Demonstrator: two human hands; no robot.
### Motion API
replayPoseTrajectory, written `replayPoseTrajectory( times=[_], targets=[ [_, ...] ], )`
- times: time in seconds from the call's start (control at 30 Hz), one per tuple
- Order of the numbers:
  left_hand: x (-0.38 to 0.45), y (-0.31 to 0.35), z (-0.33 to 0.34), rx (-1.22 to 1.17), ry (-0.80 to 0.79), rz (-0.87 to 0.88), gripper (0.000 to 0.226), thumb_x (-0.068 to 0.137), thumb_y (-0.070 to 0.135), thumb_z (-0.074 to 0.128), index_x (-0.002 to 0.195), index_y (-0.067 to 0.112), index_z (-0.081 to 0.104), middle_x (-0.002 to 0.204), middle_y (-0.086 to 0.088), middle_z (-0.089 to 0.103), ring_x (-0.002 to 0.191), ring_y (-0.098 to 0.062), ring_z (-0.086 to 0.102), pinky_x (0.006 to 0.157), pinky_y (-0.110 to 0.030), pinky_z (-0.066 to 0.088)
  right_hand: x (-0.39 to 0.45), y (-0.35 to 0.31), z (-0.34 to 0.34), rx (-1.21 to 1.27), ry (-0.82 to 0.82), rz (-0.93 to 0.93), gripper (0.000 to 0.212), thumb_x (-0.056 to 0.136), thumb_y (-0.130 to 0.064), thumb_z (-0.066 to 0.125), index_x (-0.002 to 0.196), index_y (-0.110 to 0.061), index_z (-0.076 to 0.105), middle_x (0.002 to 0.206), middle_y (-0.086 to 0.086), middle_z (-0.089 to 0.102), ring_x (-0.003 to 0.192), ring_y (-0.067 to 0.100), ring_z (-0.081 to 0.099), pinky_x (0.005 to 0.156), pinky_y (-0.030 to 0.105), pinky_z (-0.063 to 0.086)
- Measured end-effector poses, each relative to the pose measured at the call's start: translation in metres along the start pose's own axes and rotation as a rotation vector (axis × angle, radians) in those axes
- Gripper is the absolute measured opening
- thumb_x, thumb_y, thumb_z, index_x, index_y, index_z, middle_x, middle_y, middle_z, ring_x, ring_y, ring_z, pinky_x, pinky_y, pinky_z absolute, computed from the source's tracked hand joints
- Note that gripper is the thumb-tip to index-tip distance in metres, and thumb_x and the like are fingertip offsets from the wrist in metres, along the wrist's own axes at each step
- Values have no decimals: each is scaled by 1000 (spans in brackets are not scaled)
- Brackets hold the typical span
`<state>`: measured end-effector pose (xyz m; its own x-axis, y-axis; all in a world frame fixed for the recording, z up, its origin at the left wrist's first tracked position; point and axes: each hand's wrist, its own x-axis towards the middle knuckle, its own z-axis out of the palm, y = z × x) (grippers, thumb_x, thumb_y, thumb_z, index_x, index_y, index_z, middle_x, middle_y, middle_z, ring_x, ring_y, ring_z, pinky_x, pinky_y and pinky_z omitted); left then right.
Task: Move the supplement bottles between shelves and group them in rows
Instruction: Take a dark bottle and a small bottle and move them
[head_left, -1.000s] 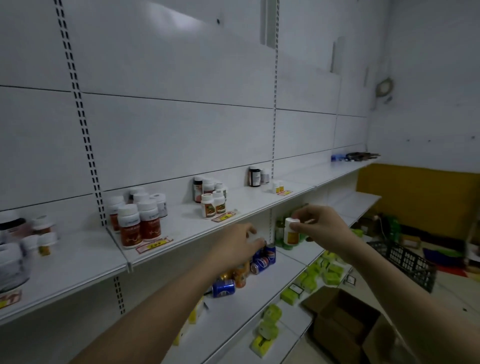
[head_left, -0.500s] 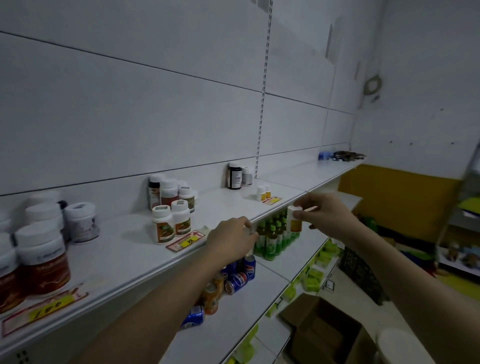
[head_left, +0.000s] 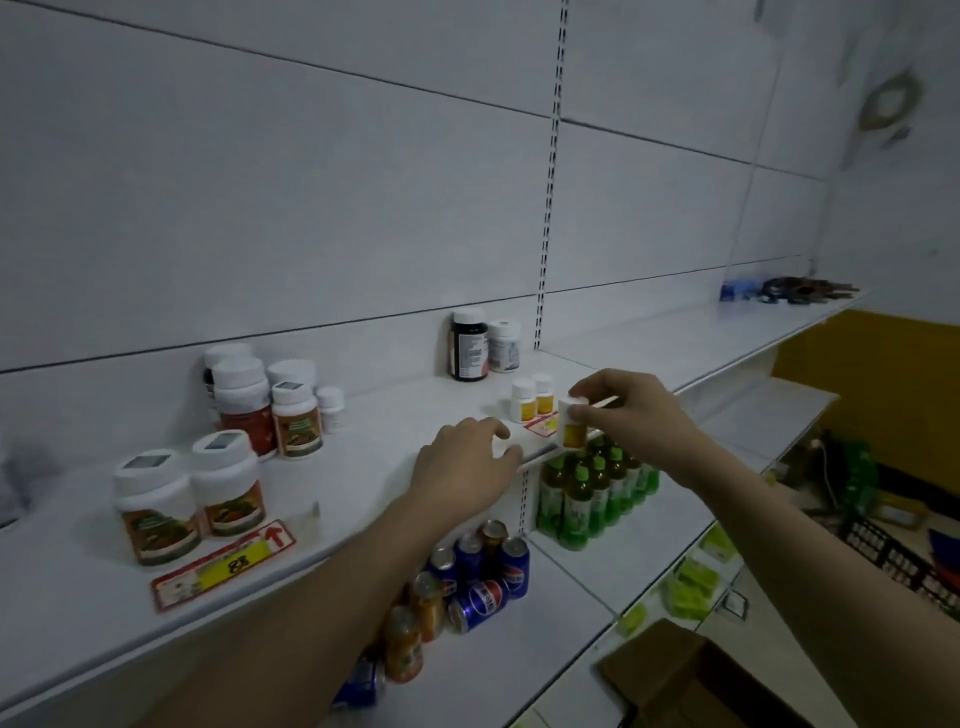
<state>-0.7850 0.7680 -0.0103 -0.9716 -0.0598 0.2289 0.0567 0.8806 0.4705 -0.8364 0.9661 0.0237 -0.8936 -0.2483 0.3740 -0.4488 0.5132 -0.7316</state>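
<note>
I'm standing in a small shop, facing white retail shelving (head_left: 363, 447) on slotted wall uprights (head_left: 550, 208). Price tags (head_left: 223, 564) lie at the shelf edge in front of supplement bottles (head_left: 156, 509), and the lower shelves carry cola cans (head_left: 488, 582) and green drink bottles (head_left: 587, 493). A cardboard box (head_left: 691, 680) sits open on the floor.

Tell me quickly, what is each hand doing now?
Left hand: on the shelf edge, holding nothing visible.
Right hand: closed on small yellow-label bottle.
</note>
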Motion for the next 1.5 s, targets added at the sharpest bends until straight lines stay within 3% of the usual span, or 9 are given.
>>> replayPoseTrajectory(
  times=[0.2, 0.33, 0.43, 0.53, 0.63, 0.8, 1.03, 1.33, 1.5],
  targets=[
    [57, 21, 32, -3, 202, -258, 31, 98, 36, 43, 120, 29, 63, 127, 1, 61, 112, -21, 57, 97, -44, 47, 84, 71, -23, 198, -35, -176, 12, 87, -29, 71, 99, -25, 70, 97, -6, 70, 81, 16, 69, 65, 35, 62],
    [66, 27, 55, 191, 317, -426, 34, 99, 35, 42, 123, 26, 64, 126, -2, 60, 114, -24, 52, 96, -42, 45, 124, 111, -23, 276, -71, -189, 10, 87, -28, 70, 97, -26, 69, 99, -11, 69, 81, 15, 65, 71, 40, 61],
    [66, 26, 65, 361, 351, -457, 36, 97, 37, 41, 124, 26, 63, 132, -3, 54, 121, -24, 46, 101, -44, 38, 141, 126, -11, 310, -142, -194, 12, 88, -28, 70, 100, -27, 68, 103, -15, 67, 88, 14, 64, 75, 38, 59],
    [68, 26, 65, 344, 322, -476, 31, 97, 36, 41, 120, 27, 59, 134, -2, 55, 121, -24, 48, 105, -48, 35, 148, 133, 0, 330, -228, -239, 15, 87, -29, 70, 102, -28, 68, 105, -19, 65, 90, 10, 64, 76, 30, 55],
    [70, 25, 66, 306, 302, -470, 31, 98, 34, 39, 123, 27, 54, 130, 0, 58, 114, -22, 53, 103, -47, 36, 156, 130, 4, 348, -278, -267, 16, 88, -26, 69, 104, -27, 68, 106, -19, 65, 91, 10, 64, 82, 34, 56],
    [69, 24, 67, 321, 293, -503, 41, 99, 39, 38, 137, 27, 51, 143, 0, 50, 126, -22, 48, 109, -46, 34, 161, 133, 14, 417, -352, -264, 16, 88, -25, 69, 104, -29, 68, 107, -20, 65, 92, 8, 63, 86, 37, 56],
    [73, 23, 68, 324, 320, -536, 36, 97, 39, 44, 128, 28, 57, 141, 2, 51, 125, -18, 47, 107, -41, 37, 168, 145, 16, 462, -431, -299, 17, 86, -27, 72, 101, -34, 67, 99, -37, 61, 86, -6, 60, 71, 11, 47],
    [73, 25, 69, 354, 323, -562, 41, 98, 40, 43, 136, 28, 50, 142, 4, 51, 122, -16, 50, 99, -33, 37, 171, 148, 16, 471, -518, -306, 26, 86, -24, 73, 109, -30, 63, 103, -14, 61, 85, 3, 61, 62, -4, 40],
    [73, 25, 68, 353, 310, -560, 39, 98, 41, 42, 133, 29, 53, 140, 4, 52, 121, -14, 50, 95, -30, 36, 173, 149, 20, 469, -525, -279, 25, 83, -31, 75, 104, -36, 61, 99, -13, 61, 85, 8, 62, 57, 6, 45]
  ],
)
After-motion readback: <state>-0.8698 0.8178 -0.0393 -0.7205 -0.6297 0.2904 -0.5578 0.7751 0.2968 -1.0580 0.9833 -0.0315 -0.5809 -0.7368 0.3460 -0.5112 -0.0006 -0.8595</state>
